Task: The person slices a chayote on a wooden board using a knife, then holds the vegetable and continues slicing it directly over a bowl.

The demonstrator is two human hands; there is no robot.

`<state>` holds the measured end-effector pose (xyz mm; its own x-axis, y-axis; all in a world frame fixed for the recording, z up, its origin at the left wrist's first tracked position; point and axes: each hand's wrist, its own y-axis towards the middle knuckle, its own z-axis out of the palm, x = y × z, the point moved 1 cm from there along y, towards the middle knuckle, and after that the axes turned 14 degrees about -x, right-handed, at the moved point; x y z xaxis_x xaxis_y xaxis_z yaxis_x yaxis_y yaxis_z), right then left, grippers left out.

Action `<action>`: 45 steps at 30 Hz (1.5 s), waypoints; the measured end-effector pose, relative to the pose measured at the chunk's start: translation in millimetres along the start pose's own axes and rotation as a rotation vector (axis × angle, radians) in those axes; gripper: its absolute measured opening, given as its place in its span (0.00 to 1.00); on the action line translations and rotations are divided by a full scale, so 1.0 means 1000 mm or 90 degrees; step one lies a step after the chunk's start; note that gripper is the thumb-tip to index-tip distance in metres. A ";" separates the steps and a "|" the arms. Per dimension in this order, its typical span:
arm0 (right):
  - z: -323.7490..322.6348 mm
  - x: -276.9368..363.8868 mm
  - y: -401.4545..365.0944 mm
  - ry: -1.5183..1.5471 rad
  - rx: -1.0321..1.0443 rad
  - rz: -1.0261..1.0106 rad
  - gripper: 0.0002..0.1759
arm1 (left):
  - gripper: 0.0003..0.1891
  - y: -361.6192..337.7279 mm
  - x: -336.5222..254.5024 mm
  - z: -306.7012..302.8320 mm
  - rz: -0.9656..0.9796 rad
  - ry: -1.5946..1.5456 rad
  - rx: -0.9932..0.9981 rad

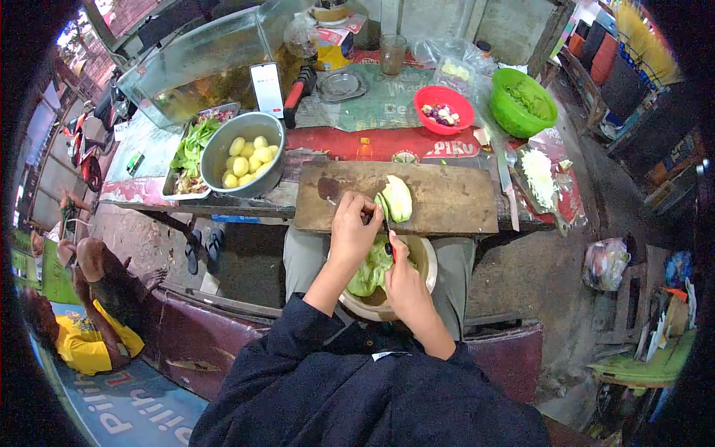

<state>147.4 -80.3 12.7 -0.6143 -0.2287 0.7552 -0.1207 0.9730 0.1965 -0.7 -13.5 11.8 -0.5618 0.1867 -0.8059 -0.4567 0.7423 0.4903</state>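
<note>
A pale green cabbage wedge lies on the wooden cutting board. My left hand rests at the board's near edge, fingers touching the wedge's left side. My right hand grips a knife whose blade points up toward the wedge. Under both hands, on my lap, sits a bowl holding cut cabbage pieces.
A metal bowl of peeled potatoes and a tray of greens stand left of the board. A red bowl, a green bowl, shredded cabbage and a phone lie behind. A person in yellow sits lower left.
</note>
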 end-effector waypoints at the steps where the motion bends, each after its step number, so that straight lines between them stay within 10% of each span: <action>1: -0.002 0.002 0.002 -0.010 0.020 0.015 0.39 | 0.06 0.000 -0.001 -0.001 -0.007 0.002 0.000; 12: -0.030 0.017 0.008 -0.230 0.074 0.038 0.39 | 0.06 0.002 0.002 0.001 0.003 0.018 0.015; 45: -0.029 0.017 -0.006 -0.011 0.076 0.080 0.33 | 0.06 0.002 0.002 -0.002 -0.010 0.007 0.013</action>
<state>160.3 -91.4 42.8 -0.6439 -0.1052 0.7578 -0.1325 0.9909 0.0249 -4.8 -13.0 11.8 -0.5618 0.1680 -0.8101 -0.4519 0.7579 0.4706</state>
